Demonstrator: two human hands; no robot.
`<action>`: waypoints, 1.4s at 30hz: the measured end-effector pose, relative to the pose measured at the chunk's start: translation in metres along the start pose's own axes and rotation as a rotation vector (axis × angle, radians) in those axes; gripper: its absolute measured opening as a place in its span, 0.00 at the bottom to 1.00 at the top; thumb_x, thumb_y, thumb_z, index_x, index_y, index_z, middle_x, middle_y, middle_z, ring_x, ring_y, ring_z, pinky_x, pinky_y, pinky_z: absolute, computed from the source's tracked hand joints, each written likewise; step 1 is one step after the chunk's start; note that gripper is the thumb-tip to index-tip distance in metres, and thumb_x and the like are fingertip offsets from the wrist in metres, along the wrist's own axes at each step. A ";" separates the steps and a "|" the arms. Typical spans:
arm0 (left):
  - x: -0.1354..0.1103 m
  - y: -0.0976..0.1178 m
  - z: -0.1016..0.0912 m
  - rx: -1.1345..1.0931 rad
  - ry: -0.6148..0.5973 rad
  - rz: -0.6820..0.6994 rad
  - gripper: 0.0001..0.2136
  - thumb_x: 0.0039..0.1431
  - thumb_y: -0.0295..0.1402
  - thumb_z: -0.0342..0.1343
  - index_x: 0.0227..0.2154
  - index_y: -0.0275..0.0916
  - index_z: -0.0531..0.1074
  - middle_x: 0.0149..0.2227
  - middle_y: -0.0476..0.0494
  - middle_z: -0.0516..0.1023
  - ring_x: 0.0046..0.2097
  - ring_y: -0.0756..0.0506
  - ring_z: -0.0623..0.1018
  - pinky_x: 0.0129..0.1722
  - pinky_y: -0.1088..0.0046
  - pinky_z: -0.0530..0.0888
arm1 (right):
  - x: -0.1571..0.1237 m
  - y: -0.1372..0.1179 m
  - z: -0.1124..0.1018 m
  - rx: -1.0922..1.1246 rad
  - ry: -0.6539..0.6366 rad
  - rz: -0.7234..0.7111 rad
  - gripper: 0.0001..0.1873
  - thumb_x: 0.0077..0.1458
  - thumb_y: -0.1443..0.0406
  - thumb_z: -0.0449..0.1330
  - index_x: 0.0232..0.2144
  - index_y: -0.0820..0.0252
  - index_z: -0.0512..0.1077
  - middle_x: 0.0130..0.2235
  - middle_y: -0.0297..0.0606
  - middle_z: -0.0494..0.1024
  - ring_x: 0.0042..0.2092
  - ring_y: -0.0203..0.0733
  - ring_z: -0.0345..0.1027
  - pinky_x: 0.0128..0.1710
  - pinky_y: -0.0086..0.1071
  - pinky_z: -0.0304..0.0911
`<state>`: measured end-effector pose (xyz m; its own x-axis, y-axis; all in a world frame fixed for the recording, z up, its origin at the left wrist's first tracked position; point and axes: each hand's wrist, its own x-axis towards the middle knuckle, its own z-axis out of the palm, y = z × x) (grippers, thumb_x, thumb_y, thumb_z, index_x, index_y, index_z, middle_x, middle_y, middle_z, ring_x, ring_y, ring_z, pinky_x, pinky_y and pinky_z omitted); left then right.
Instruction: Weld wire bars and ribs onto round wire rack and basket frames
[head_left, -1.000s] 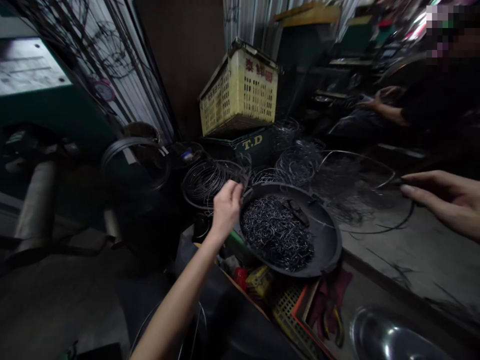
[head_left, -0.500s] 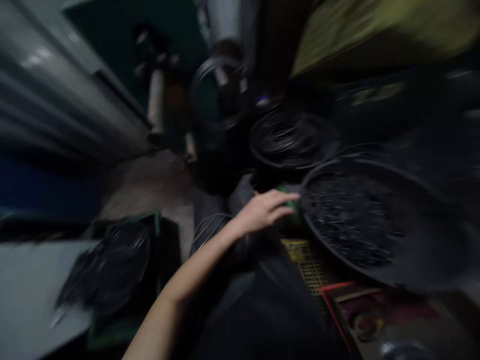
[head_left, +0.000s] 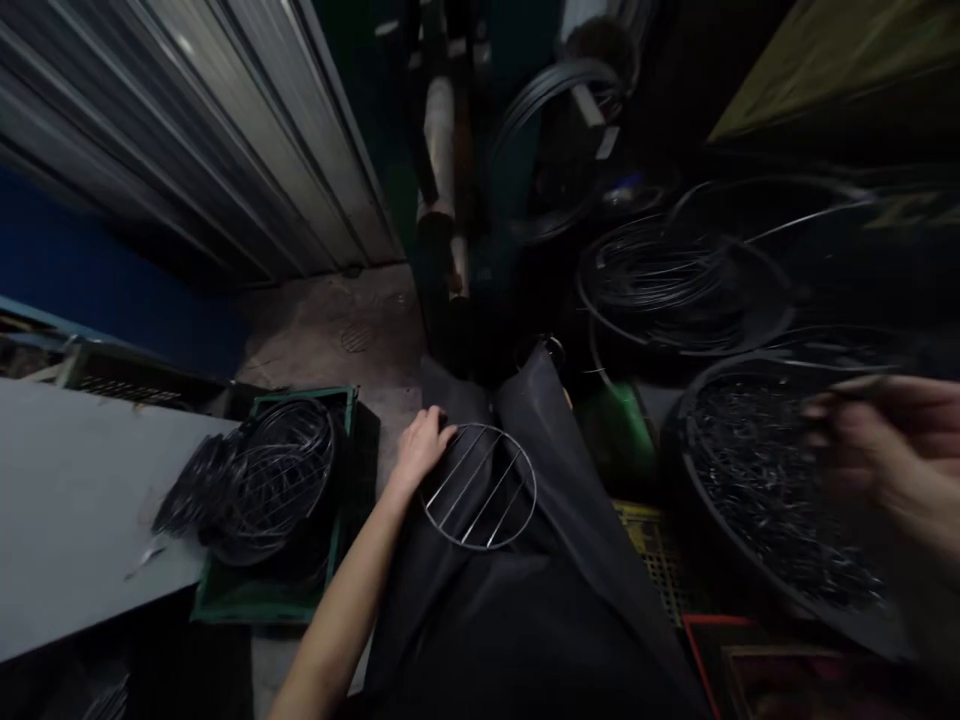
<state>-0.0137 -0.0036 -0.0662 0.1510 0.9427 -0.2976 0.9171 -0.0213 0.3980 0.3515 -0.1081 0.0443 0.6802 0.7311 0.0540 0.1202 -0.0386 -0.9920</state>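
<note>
A round wire rack with several parallel bars lies on my lap, over dark cloth. My left hand grips its upper left rim, with the thumb near the wire and the fingertips partly hidden. At the right, my right hand hovers over a wide dark pan. Its fingers are pinched together and blurred; anything between them is too unclear to name. Small shiny metal pieces fill much of the pan.
Left of my legs, a green crate carries a pile of round wire racks, beside a pale board. Coiled wire lies ahead on the right. A dark machine with a pale bar stands ahead. A yellow crate sits beneath the pan.
My left hand has come back from beside the pan's rim to the wire rack on my lap. My right hand has come into view over the pan. The view has shifted left.
</note>
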 end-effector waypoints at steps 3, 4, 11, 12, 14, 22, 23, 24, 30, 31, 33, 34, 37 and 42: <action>0.003 -0.024 -0.003 -0.345 -0.142 -0.060 0.14 0.54 0.39 0.56 0.42 0.37 0.70 0.28 0.47 0.74 0.31 0.47 0.74 0.33 0.72 0.68 | 0.000 -0.002 0.021 0.114 -0.054 0.059 0.24 0.32 0.53 0.73 0.30 0.57 0.71 0.30 0.34 0.71 0.28 0.31 0.63 0.24 0.25 0.60; 0.003 -0.032 -0.002 -0.496 -0.210 -0.074 0.17 0.52 0.39 0.57 0.43 0.36 0.69 0.24 0.49 0.73 0.27 0.49 0.72 0.29 0.74 0.66 | -0.001 0.000 0.026 0.139 -0.093 0.064 0.23 0.33 0.54 0.73 0.30 0.57 0.70 0.29 0.33 0.71 0.28 0.31 0.63 0.24 0.25 0.60; -0.020 -0.052 0.012 -1.058 -0.372 -0.113 0.21 0.49 0.40 0.60 0.42 0.29 0.72 0.20 0.50 0.72 0.17 0.57 0.62 0.19 0.80 0.55 | -0.015 0.025 0.041 -0.049 -0.275 -0.064 0.14 0.45 0.57 0.67 0.32 0.56 0.70 0.31 0.31 0.73 0.30 0.31 0.67 0.32 0.26 0.64; -0.023 -0.054 0.013 -1.103 -0.358 -0.140 0.20 0.48 0.39 0.61 0.41 0.29 0.72 0.20 0.50 0.72 0.17 0.57 0.62 0.18 0.80 0.55 | -0.019 0.028 0.043 -0.084 -0.294 -0.095 0.13 0.45 0.58 0.67 0.32 0.57 0.70 0.31 0.31 0.73 0.30 0.32 0.67 0.33 0.27 0.65; -0.026 -0.059 0.013 -1.200 -0.305 -0.200 0.18 0.48 0.38 0.61 0.39 0.29 0.72 0.21 0.49 0.74 0.17 0.57 0.63 0.17 0.81 0.56 | -0.025 0.034 0.046 -0.126 -0.306 -0.141 0.12 0.46 0.58 0.66 0.32 0.56 0.71 0.31 0.32 0.74 0.32 0.34 0.69 0.36 0.29 0.66; -0.011 -0.049 0.017 -1.530 -0.001 -0.412 0.11 0.53 0.32 0.59 0.37 0.32 0.70 0.23 0.48 0.75 0.18 0.58 0.68 0.18 0.84 0.64 | -0.046 0.037 0.065 -0.122 -0.246 -0.100 0.13 0.45 0.59 0.67 0.32 0.57 0.71 0.31 0.33 0.75 0.30 0.34 0.70 0.35 0.30 0.68; -0.011 -0.046 0.019 -1.539 0.007 -0.420 0.10 0.53 0.32 0.59 0.37 0.32 0.70 0.24 0.47 0.75 0.18 0.57 0.69 0.19 0.83 0.66 | -0.048 0.036 0.066 -0.115 -0.260 -0.087 0.12 0.45 0.59 0.67 0.32 0.57 0.71 0.31 0.33 0.75 0.29 0.34 0.70 0.34 0.31 0.69; -0.012 -0.043 0.020 -1.547 0.010 -0.428 0.10 0.54 0.33 0.59 0.37 0.32 0.69 0.24 0.47 0.76 0.19 0.57 0.69 0.19 0.83 0.67 | -0.049 0.036 0.067 -0.110 -0.275 -0.077 0.12 0.46 0.59 0.66 0.32 0.57 0.71 0.31 0.33 0.75 0.29 0.35 0.71 0.34 0.31 0.69; -0.030 -0.039 -0.009 -1.636 0.232 -0.288 0.10 0.51 0.32 0.62 0.34 0.33 0.70 0.26 0.43 0.78 0.22 0.54 0.72 0.21 0.81 0.69 | -0.053 0.034 0.071 -0.095 -0.339 -0.086 0.11 0.48 0.58 0.65 0.32 0.56 0.70 0.32 0.32 0.74 0.31 0.34 0.70 0.35 0.31 0.70; -0.033 -0.040 -0.020 -1.639 0.309 -0.254 0.10 0.51 0.32 0.61 0.35 0.34 0.70 0.27 0.44 0.78 0.23 0.54 0.72 0.22 0.81 0.70 | -0.054 0.032 0.074 -0.083 -0.348 -0.081 0.11 0.49 0.57 0.64 0.32 0.55 0.70 0.32 0.32 0.74 0.31 0.34 0.69 0.35 0.30 0.70; -0.039 -0.040 -0.047 -1.632 0.461 -0.200 0.12 0.51 0.33 0.61 0.37 0.36 0.69 0.28 0.47 0.78 0.24 0.55 0.73 0.24 0.82 0.71 | -0.056 0.026 0.085 -0.017 -0.363 -0.049 0.12 0.48 0.56 0.65 0.32 0.55 0.69 0.32 0.32 0.72 0.33 0.34 0.68 0.34 0.29 0.69; -0.042 -0.041 -0.061 -1.615 0.561 -0.169 0.12 0.51 0.34 0.61 0.37 0.37 0.68 0.29 0.48 0.77 0.24 0.56 0.73 0.25 0.82 0.71 | -0.058 0.022 0.092 0.044 -0.368 -0.019 0.13 0.48 0.55 0.65 0.31 0.55 0.69 0.33 0.32 0.71 0.34 0.34 0.68 0.33 0.28 0.69; -0.055 -0.042 -0.099 -1.462 0.980 -0.059 0.12 0.51 0.35 0.60 0.35 0.37 0.65 0.27 0.50 0.76 0.23 0.56 0.72 0.23 0.83 0.68 | -0.068 0.014 0.112 0.299 -0.389 0.136 0.16 0.45 0.56 0.68 0.31 0.54 0.66 0.32 0.30 0.68 0.34 0.32 0.66 0.30 0.25 0.67; -0.086 -0.052 -0.136 -1.207 1.398 0.042 0.08 0.57 0.36 0.53 0.34 0.39 0.61 0.26 0.53 0.72 0.19 0.56 0.64 0.20 0.80 0.64 | -0.091 0.050 0.119 0.486 -0.448 0.498 0.18 0.42 0.56 0.69 0.32 0.53 0.66 0.29 0.29 0.68 0.26 0.29 0.62 0.27 0.24 0.66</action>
<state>-0.1244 -0.0383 0.0566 -0.7919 0.5162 0.3263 0.0965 -0.4218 0.9015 0.2100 -0.0953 -0.0236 0.2060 0.9125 -0.3533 -0.5153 -0.2058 -0.8319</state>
